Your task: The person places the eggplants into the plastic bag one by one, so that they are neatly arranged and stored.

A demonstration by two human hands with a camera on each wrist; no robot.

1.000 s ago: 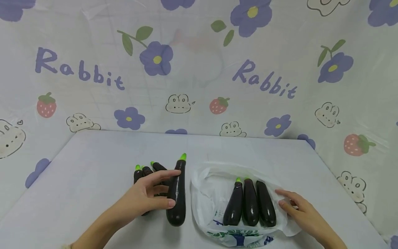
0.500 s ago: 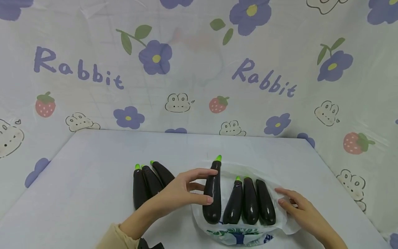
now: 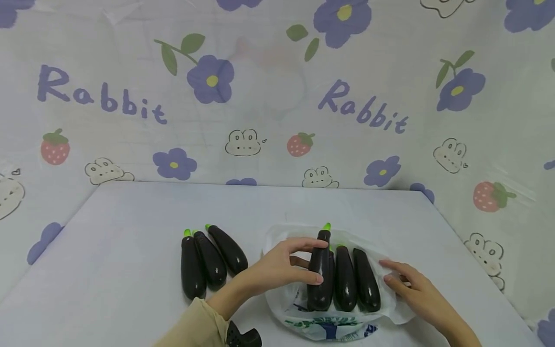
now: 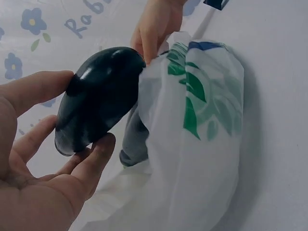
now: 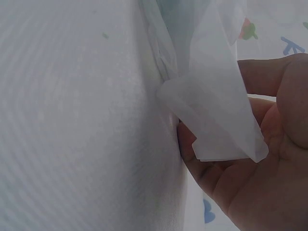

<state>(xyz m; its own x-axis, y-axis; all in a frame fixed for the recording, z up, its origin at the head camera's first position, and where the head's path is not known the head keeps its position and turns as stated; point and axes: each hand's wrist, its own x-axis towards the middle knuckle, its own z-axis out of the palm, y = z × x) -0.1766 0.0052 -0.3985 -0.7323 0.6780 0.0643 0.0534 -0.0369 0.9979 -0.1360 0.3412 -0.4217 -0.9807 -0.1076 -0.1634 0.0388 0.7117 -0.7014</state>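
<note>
My left hand [image 3: 284, 267] grips a dark eggplant [image 3: 319, 284] with a bright green stem end, thumb on its near side and fingers along it. It hangs over the left part of a white plastic bag [image 3: 310, 328] spread on the table. Three more eggplants [image 3: 345, 279] lie in the bag, the leftmost mostly hidden behind the held one. In the left wrist view the held eggplant [image 4: 98, 98] is seen from its blunt end, beside the printed bag [image 4: 207, 163]. My right hand [image 3: 418, 291] holds the bag's right edge; the right wrist view shows thumb and fingers around the plastic [image 5: 216, 103].
Three eggplants [image 3: 211, 260] lie side by side on the white table [image 3: 117, 270], left of the bag. A printed curtain [image 3: 269, 91] hangs behind the table. A black object [image 3: 244, 336] shows at the left sleeve cuff.
My left hand has carried the eggplant rightward from beside the left group to above the bag, in front of the leftmost eggplant there. The right hand keeps its place at the bag's edge.
</note>
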